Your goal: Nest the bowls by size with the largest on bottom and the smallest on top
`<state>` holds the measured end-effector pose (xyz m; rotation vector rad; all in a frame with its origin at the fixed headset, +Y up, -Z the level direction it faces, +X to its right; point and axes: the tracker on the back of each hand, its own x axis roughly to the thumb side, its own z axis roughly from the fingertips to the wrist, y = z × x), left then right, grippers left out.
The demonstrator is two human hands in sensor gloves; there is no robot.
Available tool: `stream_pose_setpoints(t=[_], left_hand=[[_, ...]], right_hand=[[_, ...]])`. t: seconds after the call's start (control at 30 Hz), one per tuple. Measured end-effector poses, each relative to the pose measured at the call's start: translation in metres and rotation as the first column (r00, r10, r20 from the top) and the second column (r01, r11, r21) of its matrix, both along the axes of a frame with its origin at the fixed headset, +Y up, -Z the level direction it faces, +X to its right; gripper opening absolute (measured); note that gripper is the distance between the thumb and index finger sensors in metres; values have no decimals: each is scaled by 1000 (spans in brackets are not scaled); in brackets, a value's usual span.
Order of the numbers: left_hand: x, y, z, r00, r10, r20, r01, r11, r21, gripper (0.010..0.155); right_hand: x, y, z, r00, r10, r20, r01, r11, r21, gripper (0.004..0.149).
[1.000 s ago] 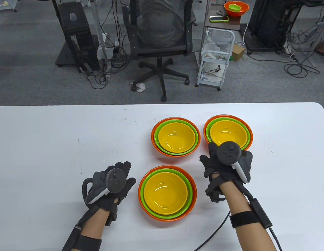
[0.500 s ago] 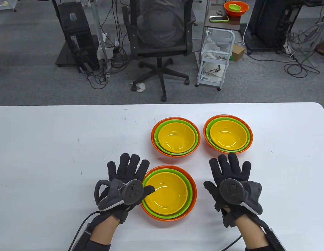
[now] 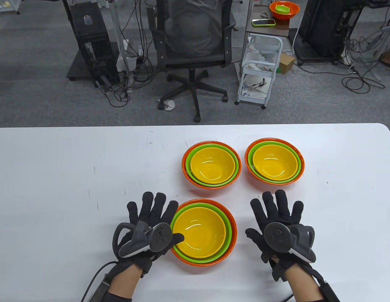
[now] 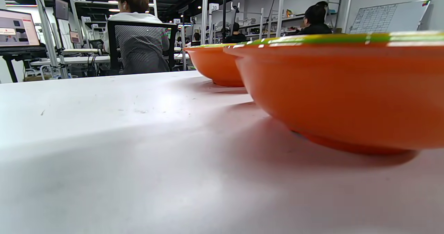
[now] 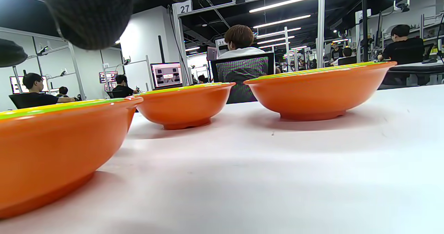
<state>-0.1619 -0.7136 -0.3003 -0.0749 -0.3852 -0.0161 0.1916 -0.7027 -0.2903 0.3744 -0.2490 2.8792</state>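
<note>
left hand (image 3: 147,231) lies palm down on the white tabletop (image 3: 56,188) with its fingers spread and gripping nothing; its thumb reaches over the left rim of the near stack of bowls (image 3: 201,232), though whether the thumb actually touches the rim is hard to tell from above. right hand (image 3: 279,229) lies flat as well, fingers fanned wide and empty, just to the right of that same stack and apart from it. three nested stacks stand on the tabletop, each an orange bowl at the bottom, a green bowl inside it and a yellow bowl on top. the near stack sits between the two hands; in it the near orange bowl (image 3: 232,234) holds the near green bowl (image 3: 228,217), which holds the near yellow bowl (image 3: 199,231). the far left stack (image 3: 211,164) stands beyond it, and the far right stack (image 3: 274,160) stands beside that one, close but not touching, beyond the right hand. from the left wrist view the near orange bowl's wall fills the right side, low and close, with the far left stack behind it. from the right wrist view all three orange bowls stand upright in a row on the tabletop, with a dark gloved fingertip (image 5: 92,15) hanging in at the top left corner.
</note>
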Motion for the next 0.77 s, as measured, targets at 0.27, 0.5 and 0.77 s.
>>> stream_pose_setpoints(t=[0.27, 0.5, 0.77], left_hand=[[-10, -4, -4, 1000, 13, -28, -13, 1000, -20, 91], [-12, -3, -4, 999, 11, -41, -12, 999, -35, 91], [-11, -4, -4, 999, 7, -41, -9, 999, -39, 91]], right_hand=[[0, -1, 1, 1000, 6, 1, -6, 1000, -5, 82], [-1, -2, 1, 1000, 5, -1, -5, 1000, -17, 82], [-2, -2, 1, 1000, 13, 2, -13, 1000, -19, 82]])
